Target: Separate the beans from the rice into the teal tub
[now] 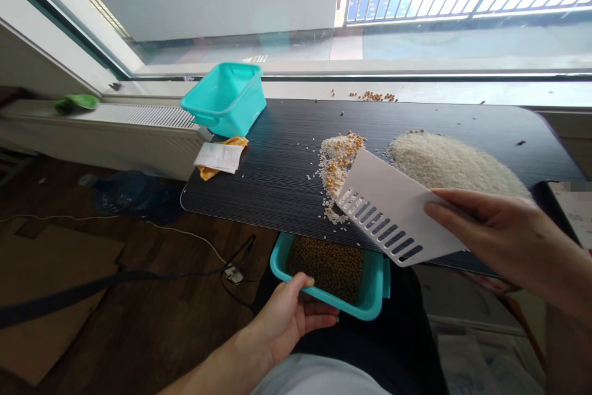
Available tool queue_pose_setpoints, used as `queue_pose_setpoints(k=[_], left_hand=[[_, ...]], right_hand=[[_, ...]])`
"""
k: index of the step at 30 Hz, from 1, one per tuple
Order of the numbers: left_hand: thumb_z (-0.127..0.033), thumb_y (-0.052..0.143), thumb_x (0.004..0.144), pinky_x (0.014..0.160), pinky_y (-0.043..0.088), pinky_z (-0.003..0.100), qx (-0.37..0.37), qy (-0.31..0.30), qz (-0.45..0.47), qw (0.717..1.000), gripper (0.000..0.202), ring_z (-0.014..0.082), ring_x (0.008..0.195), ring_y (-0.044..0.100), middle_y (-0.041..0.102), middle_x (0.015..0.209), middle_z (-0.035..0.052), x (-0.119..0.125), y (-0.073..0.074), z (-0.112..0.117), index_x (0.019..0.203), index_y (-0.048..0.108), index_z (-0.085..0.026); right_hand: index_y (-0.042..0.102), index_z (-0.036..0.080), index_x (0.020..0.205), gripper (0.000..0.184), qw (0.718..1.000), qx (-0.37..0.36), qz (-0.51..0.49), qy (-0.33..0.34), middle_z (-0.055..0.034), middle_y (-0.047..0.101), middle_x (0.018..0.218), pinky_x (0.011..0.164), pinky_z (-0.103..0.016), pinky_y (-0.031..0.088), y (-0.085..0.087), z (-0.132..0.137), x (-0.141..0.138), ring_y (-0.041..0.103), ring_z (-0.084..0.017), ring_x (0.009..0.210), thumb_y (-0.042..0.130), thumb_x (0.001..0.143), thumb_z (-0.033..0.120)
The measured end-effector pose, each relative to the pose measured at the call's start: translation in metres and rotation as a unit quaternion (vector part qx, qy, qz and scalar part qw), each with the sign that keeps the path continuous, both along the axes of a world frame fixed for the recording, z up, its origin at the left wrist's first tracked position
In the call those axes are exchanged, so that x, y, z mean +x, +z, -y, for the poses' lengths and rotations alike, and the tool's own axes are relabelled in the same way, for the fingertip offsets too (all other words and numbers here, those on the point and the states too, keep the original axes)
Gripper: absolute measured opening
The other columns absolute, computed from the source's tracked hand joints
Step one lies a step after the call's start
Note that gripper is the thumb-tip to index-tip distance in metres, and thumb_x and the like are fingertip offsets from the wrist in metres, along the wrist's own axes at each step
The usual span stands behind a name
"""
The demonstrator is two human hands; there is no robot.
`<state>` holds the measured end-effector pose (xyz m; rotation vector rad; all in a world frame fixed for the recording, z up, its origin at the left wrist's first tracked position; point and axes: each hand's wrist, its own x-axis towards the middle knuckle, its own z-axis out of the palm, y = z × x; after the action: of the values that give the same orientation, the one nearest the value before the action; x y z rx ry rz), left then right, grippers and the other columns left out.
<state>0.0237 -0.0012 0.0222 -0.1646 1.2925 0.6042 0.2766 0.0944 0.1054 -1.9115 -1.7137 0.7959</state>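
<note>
My left hand (296, 307) grips the near rim of a turquoise plastic tub (372, 296), held below the front edge of the dark table. Brownish round grains like dried peas (326, 268) cover the tub's bottom. In my right hand (481, 219) is a white flat plastic scraper (393, 198) with a row of slots along one side. Its slotted end tilts against a small heap of rice mixed with yellow peas (340, 164). Behind and right of the scraper lies a large pile of white rice (448, 158), partly hidden by my right hand.
A second turquoise tub (224, 99) stands at the table's back left, beside a folded white napkin (218, 157) on an orange cloth (208, 173). Loose peas (377, 97) lie on the windowsill. A radiator (139, 118), a large plastic bottle (134, 195) and a cable (185, 232) are at left.
</note>
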Motion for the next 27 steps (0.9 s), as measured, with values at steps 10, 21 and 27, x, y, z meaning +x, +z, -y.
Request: queue_pose_setpoints(k=[10,21,27], left_hand=[[-0.016,0.046,0.091,0.059,0.058,0.029,0.004,0.003,0.005,1.000,0.014,0.0187,0.058,0.070,0.072,0.071,0.0103,0.000,-0.001,0.000,0.087,0.058,-0.010],[-0.016,0.046,0.091,0.058,0.058,0.029,0.006,0.012,0.015,1.000,0.014,0.0186,0.057,0.069,0.071,0.069,0.0098,0.000,-0.003,0.001,0.086,0.058,-0.011],[-0.016,0.046,0.091,0.059,0.058,0.030,0.005,0.011,0.011,1.000,0.013,0.0191,0.058,0.070,0.072,0.072,0.0101,-0.001,-0.003,0.000,0.089,0.057,-0.012]], right_hand=[[0.078,0.018,0.084,0.041,0.999,0.002,-0.036,0.013,-0.0063,0.071,0.061,0.040,-0.029,0.047,0.004,0.006,-0.013,0.062,-0.020,0.053,0.063,0.066,0.051],[0.078,0.021,0.086,0.035,0.993,-0.004,-0.097,0.066,-0.0013,0.073,0.065,0.045,-0.028,0.051,-0.012,0.008,-0.036,0.063,-0.018,0.053,0.060,0.072,0.048],[0.079,0.019,0.087,0.041,1.000,0.019,-0.020,0.004,-0.0035,0.073,0.065,0.045,-0.029,0.050,-0.017,0.012,-0.019,0.063,-0.020,0.053,0.060,0.071,0.051]])
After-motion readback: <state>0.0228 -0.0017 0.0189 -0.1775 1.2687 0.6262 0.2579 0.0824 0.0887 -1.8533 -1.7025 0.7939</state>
